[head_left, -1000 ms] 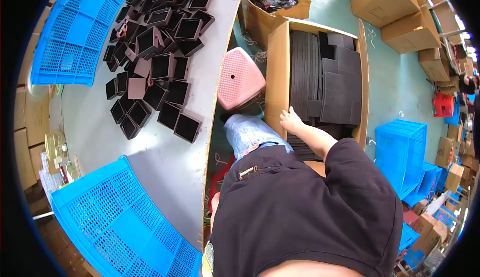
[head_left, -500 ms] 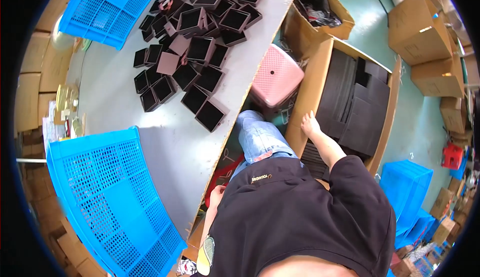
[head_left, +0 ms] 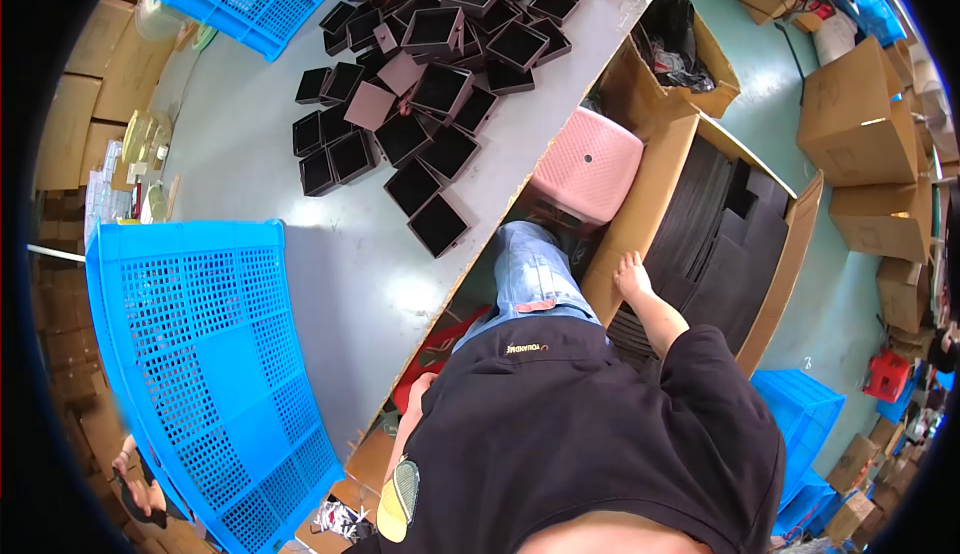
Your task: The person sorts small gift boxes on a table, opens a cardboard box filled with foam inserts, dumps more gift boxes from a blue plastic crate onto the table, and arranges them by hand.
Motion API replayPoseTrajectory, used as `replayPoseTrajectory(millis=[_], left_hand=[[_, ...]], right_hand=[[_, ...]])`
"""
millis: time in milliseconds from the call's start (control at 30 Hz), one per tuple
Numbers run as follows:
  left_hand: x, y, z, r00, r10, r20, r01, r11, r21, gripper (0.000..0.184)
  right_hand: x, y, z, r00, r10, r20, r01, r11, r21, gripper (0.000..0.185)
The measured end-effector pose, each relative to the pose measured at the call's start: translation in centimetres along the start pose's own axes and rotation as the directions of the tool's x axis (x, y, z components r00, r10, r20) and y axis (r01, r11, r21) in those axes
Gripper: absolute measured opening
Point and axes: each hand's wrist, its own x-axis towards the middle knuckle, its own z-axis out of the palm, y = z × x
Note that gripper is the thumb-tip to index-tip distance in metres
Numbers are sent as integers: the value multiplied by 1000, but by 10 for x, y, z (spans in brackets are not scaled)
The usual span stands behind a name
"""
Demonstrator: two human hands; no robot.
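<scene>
Here, our right hand (head_left: 632,278) rests unclenched on the wall of the carton (head_left: 650,209) at three o'clock; our left hand (head_left: 415,394), at seven, is too hidden to read. Packed with black sheets (head_left: 745,274), the carton looks heavy, stiff-walled, best held by opposite rims.

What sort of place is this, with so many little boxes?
It looks like a workshop or packing room: many small, square, black-lined open boxes are heaped on a smooth grey table, and a brown cardboard carton holds stacked flat black pieces.
</scene>
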Motion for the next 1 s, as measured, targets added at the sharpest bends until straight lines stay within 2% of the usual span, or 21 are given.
replayPoseTrajectory(millis=[33, 67, 100, 167, 333, 433, 567, 600, 733, 833, 867, 900, 933, 967, 1000], left_hand=[[6, -3, -1, 1000, 31, 2, -31, 999, 12, 42], [14, -6, -2, 999, 26, 28, -24, 998, -61, 38], [19, -9, -4, 999, 18, 42, -17, 1000, -21, 37], [22, 29, -21, 998, 7, 63, -11, 998, 62, 34], [57, 23, -22, 986, 154, -63, -152, 988, 39, 27], [49, 39, -25, 995, 97, -14, -97, 994, -49, 27], [40, 57, -33, 998, 45, 38, -40, 992, -119, 30], [33, 69, -37, 999, 46, 9, -46, 998, -50, 30], [48, 49, -29, 993, 80, -86, -99, 963, -251, 28], [47, 58, -21, 985, 72, -158, -130, 912, -390, 28], [50, 54, -16, 982, 79, -173, -150, 881, -449, 29], [55, 56, -14, 978, 86, -190, -173, 844, -508, 29], [58, 63, -16, 969, 124, -215, -217, 846, -486, 30], [70, 68, -15, 962, 152, -228, -251, 824, -508, 33], [87, 71, -12, 954, 169, -247, -280, 799, -532, 35]], right_hand=[[1, 2, -1, 1000, 15, 1, -15, 1000, 4, 39], [3, 1, -1, 1000, 28, 1, -28, 1000, 12, 39], [5, -2, -1, 999, 41, 2, -41, 999, 23, 38], [6, -2, -9, 999, 42, 32, -43, 999, 25, 39], [3, -2, -8, 999, 39, -31, -38, 999, 23, 38], [10, -4, 5, 994, 96, -56, -94, 995, 34, 38], [10, 15, -6, 994, 101, 37, -104, 991, 89, 36], [11, 20, -9, 992, 114, 50, -118, 990, 83, 34], [31, 35, -11, 966, 96, 239, -120, 989, 87, 32], [59, 47, -42, 966, 47, 253, -165, 867, 470, 30], [88, 53, -51, 941, -292, 173, 261, 948, 185, 29], [118, 62, -66, 775, -596, 209, 627, 767, -136, 28], [107, 73, -117, 901, -433, 24, 419, 883, 210, 29], [82, 85, -180, 977, -195, -85, 209, 808, 551, 31], [82, 94, -210, 983, -55, -176, 155, 764, 626, 32]])
